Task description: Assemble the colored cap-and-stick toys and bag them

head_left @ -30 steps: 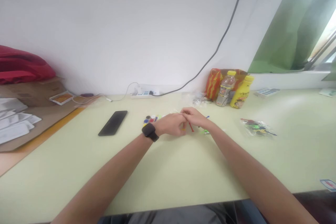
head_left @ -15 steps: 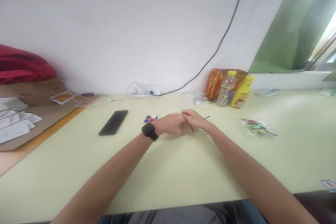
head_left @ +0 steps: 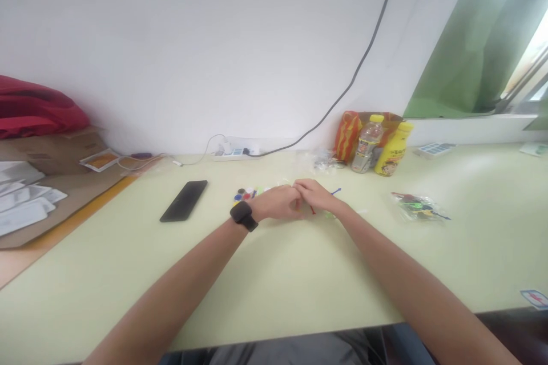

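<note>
My left hand (head_left: 280,202), with a black watch (head_left: 244,215) on its wrist, is closed, and its fingertips meet those of my right hand (head_left: 315,194). Both hands are curled inward over the table, and whatever they pinch is mostly hidden by the fingers. A small red piece (head_left: 313,210) pokes out beneath the right hand. Beyond that hand lies a blue arrow-tipped piece (head_left: 336,191). Several small round coloured pieces (head_left: 242,195) sit behind the left wrist, partly covered by it.
A black phone (head_left: 185,201) lies to the left. On the right rests a clear bag of coloured plastic pieces (head_left: 419,207). Behind stand a clear bottle (head_left: 367,145), a yellow bottle (head_left: 394,149) and a red-yellow bag (head_left: 346,137). A power strip (head_left: 237,150) is against the wall.
The hands stay together at nearly the same spot, with only slight finger movement. The whole view has shifted a little.
</note>
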Demonstrator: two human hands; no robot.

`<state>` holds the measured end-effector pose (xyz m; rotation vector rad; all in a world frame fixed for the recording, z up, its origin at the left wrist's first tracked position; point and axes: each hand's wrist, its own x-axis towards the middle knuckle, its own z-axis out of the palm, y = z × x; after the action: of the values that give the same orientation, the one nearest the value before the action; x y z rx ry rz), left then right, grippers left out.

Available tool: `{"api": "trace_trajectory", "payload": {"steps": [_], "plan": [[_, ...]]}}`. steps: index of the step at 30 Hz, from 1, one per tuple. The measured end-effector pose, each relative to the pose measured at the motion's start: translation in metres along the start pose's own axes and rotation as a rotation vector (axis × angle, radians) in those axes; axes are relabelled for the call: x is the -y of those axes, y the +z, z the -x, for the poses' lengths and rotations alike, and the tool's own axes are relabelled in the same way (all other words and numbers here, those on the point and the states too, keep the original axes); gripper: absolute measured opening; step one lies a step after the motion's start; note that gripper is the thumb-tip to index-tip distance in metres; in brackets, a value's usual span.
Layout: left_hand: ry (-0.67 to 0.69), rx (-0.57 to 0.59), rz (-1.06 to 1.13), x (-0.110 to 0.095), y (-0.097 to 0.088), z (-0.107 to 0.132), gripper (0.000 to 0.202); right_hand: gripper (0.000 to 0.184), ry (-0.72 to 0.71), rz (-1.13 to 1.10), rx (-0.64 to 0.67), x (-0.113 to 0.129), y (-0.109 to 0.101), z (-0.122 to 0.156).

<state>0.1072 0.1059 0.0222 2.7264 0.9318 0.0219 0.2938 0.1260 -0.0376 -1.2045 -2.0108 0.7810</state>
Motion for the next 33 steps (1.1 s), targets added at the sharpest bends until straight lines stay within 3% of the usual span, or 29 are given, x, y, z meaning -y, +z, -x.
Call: {"api": "trace_trajectory", "payload": {"steps": [33], "plan": [[-0.03,-0.028,0.044,-0.0048,0.0056,-0.0003,0.026,0.026,0.011,0.004,0.011,0.0022,-0.0001,0.0006]]}}
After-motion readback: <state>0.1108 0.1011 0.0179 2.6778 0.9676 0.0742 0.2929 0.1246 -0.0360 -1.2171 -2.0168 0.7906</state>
